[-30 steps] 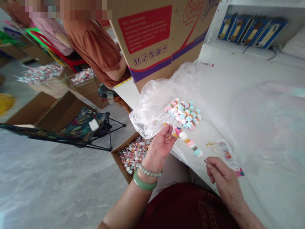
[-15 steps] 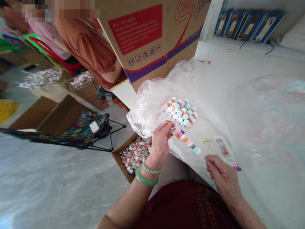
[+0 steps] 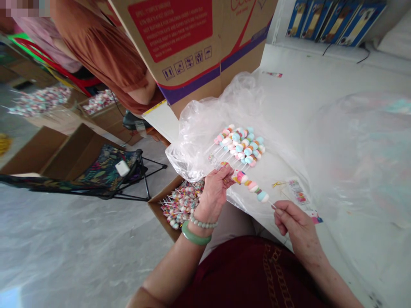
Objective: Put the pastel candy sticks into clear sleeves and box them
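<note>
Candy skewer [image 3: 253,188]: between the two hands, over the near edge of the white table [image 3: 346,171];
Hands: apart; the left hand [image 3: 218,185] pinches the printed wrapper [image 3: 240,176] around the skewer's far end; the right hand [image 3: 295,220] pinches the stick [image 3: 272,204];
Hard to make out: the wrapped end, partly behind left fingers; the stick's tip, inside the right grip;
Direction: long axis slanting, stick toward the lower right.

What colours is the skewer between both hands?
The skewer shows mostly white, pink and pale blue; best in the head view.
</note>
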`<state>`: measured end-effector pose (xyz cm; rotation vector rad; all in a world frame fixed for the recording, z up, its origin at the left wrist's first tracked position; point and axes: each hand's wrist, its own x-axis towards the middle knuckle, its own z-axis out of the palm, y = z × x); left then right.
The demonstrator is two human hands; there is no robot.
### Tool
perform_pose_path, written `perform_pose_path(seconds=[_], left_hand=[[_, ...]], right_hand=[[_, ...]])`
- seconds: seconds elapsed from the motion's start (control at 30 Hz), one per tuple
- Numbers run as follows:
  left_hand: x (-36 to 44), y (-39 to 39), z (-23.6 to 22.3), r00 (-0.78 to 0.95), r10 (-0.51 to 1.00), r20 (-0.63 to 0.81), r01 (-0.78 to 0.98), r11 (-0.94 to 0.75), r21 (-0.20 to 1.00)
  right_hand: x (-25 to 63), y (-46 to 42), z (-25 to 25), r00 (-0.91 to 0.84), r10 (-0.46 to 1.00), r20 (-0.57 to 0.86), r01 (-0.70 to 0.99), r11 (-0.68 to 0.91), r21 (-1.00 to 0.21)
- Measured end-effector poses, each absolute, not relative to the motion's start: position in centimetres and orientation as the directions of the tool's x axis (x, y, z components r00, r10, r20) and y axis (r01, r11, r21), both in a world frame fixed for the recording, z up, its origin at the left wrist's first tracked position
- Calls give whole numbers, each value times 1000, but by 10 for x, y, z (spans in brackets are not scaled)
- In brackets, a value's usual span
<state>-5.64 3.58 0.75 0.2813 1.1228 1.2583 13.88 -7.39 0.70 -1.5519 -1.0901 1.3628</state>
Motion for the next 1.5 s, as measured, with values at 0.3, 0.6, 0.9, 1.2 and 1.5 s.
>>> perform_pose_path(seconds=[0.3, 0.6, 0.9, 1.2, 1.5], left_hand=[[-47, 28, 17, 43, 866, -498, -594, 424, 684], [-40, 27, 22, 118, 867, -484, -591, 453, 668], [-30, 21, 18, 274, 860, -431, -492, 510, 706], [-33, 22, 17, 137, 881, -452, -428, 465, 775], [-38, 31, 14, 236, 805, -544, -526, 577, 625]], right_hand=[[139, -72, -2, 11, 988, -154, 538, -136, -832], [140, -70, -6, 84, 974, -212, 476, -226, -850], [129, -64, -5, -52, 862, -504, -60, -507, -860], [131, -64, -10, -3, 999, -33, 621, -24, -783], [118, -55, -3, -235, 818, -525, -253, -573, -780]])
